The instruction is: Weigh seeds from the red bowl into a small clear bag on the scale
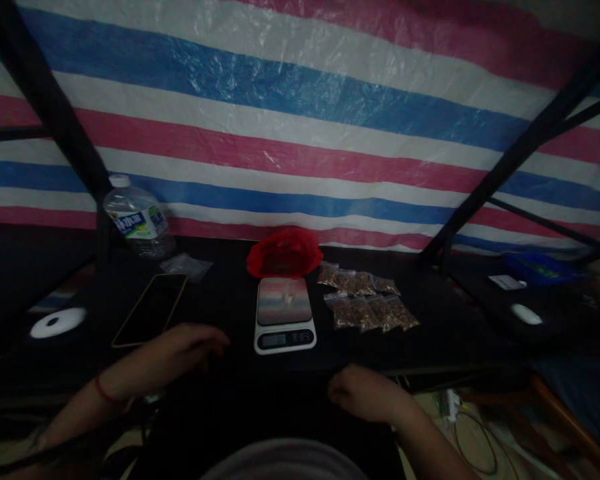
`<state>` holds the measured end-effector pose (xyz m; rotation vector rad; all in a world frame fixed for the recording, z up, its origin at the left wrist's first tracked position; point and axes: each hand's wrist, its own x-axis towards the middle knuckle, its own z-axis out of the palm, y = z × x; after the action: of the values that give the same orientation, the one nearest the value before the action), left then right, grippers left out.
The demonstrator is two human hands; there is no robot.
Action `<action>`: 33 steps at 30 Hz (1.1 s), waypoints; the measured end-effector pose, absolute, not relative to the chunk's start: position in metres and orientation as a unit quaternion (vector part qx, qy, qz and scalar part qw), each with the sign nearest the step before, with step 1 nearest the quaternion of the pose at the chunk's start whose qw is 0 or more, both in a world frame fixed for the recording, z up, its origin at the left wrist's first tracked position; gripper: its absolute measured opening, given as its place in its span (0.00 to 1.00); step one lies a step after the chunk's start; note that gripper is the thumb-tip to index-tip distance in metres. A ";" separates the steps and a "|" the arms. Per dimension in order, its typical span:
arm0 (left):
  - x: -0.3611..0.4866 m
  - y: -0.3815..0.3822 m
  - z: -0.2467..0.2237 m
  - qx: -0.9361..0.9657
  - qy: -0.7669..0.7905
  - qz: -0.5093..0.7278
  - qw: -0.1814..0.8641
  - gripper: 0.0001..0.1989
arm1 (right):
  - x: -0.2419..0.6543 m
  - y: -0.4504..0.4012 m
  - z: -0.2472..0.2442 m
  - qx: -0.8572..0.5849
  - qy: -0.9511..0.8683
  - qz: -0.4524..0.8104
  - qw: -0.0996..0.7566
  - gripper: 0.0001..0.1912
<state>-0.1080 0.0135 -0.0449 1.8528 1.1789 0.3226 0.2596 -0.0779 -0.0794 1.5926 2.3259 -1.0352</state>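
Your left grip (197,343) is hanging loose over the bench (450,333), fingers slightly bent and open, near the phone (153,312). Your right grip (363,393) is curling inward at the front edge; you are hiding its palm, so I cannot tell whether it is closed on anything. The kitchen scale (285,313) is sitting between and beyond your hands, its display facing you. Something small and pale is showing on its plate, perhaps only a reflection. Right behind it, a red bag (286,253) is crowding its back edge, mouth gaping. To its right, packets of brown bits are lying in two overlapping rows, a back row (360,281) and a front row (373,312), taking up that side.

On your left, a clear plastic bag (187,267) is lying beyond the phone, before a large bottle (139,223), and a white disc (59,323) is resting farther out. A striped sheet (280,160) is closing off the back, and dark frame bars (490,173) are slanting down on both sides. Past the right one, a white mouse-shaped object (527,314) is lying near a blue item (543,269).
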 end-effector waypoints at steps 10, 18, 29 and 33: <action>-0.034 0.020 -0.040 0.807 0.180 0.171 0.536 0.15 | 0.305 -0.039 -0.071 0.665 0.717 -0.130 -0.163 0.14; -0.031 -0.001 -0.067 0.773 0.118 -0.151 0.604 0.18 | 0.301 -0.029 -0.121 0.711 0.700 -0.028 -0.060 0.32; -0.018 0.006 -0.016 0.840 0.158 -0.042 0.516 0.18 | 0.286 -0.020 -0.115 0.728 0.683 -0.050 -0.041 0.32; -0.020 0.023 -0.003 0.862 0.198 0.051 0.463 0.15 | 0.295 -0.014 -0.105 0.742 0.665 -0.017 -0.084 0.30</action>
<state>-0.0197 0.0234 -0.0030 2.1196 0.4860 0.1258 0.2947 -0.0139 -0.1053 2.4636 2.2100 -0.0580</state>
